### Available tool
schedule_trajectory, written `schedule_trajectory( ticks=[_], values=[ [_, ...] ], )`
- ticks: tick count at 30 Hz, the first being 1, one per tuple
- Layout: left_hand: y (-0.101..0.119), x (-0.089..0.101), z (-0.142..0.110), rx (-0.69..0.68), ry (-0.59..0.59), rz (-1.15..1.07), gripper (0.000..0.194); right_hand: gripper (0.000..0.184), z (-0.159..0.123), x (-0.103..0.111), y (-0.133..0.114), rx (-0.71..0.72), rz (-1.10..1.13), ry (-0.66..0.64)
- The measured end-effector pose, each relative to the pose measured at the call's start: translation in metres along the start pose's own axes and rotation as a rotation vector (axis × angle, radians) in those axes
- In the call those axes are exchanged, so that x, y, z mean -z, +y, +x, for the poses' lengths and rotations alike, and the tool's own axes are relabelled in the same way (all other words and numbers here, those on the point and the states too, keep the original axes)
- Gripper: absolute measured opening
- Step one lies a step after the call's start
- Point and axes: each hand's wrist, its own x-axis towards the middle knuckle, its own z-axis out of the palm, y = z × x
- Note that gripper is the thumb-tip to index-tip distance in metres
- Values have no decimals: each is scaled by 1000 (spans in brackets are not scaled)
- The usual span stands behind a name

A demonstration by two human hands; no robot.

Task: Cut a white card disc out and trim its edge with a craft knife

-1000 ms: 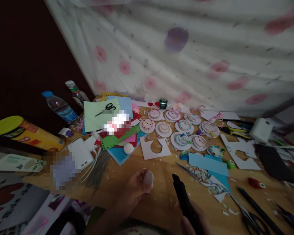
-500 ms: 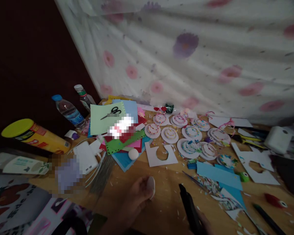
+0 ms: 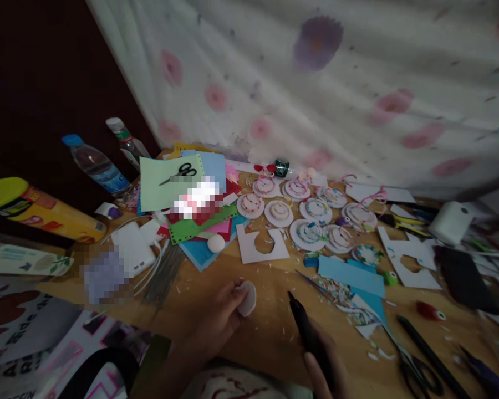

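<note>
My left hand (image 3: 218, 321) pinches a small white half-ball (image 3: 247, 298) between thumb and fingers, just above the wooden table (image 3: 270, 338). My right hand (image 3: 326, 366), low at the frame's bottom edge, is wrapped round a long black tool (image 3: 306, 332) whose tip points up toward the half-ball, a short gap apart. Another white ball (image 3: 216, 243) lies on the table beyond my left hand, beside a stack of coloured paper sheets (image 3: 191, 213).
Several decorated paper discs (image 3: 311, 213) lie in rows behind. Blue paper (image 3: 351, 274), white cut card (image 3: 260, 246), scissors (image 3: 416, 366), a white power bank (image 3: 132, 252), two bottles (image 3: 97, 166), a yellow-lidded can (image 3: 37, 210) and a flowered curtain (image 3: 316, 83) surround the spot.
The view shifted slightly. My left hand with the half-ball has lowered and turned a little; the black tool's tip has come closer to it.
</note>
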Motion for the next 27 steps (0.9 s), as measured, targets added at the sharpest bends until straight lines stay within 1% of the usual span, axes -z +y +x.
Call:
schedule_trajectory(
  ticks=[2, 5, 7, 11, 15, 18, 23, 25, 27],
  values=[
    [-1, -3, -2, 24, 11, -5, 46, 38, 0, 3, -6, 62, -60, -62],
    [-1, -8, -4, 70, 7, 4, 48, 40, 1, 8, -11, 249, -142, -203],
    [0, -10, -5, 89, -5, 13, 46, 46, 1, 10, -13, 329, -189, -248],
    [0, -12, -7, 100, -21, 33, 44, 52, -1, 14, -19, 369, -300, -226],
    [-1, -10, -8, 110, -51, 65, 41, 56, 0, 16, -24, 438, -332, -208],
    [-1, -9, -10, 105, -63, 72, 41, 56, 1, 17, -26, 451, -332, -191],
    [2, -7, -13, 105, -50, 79, 44, 57, 2, 18, -27, 458, -315, -213],
    [1, -5, -13, 96, -44, 115, 45, 55, 1, 19, -25, 421, -307, -216],
    [-1, -2, -11, 59, -58, 176, 46, 54, -2, 18, -20, 354, -277, -222]
  ],
)
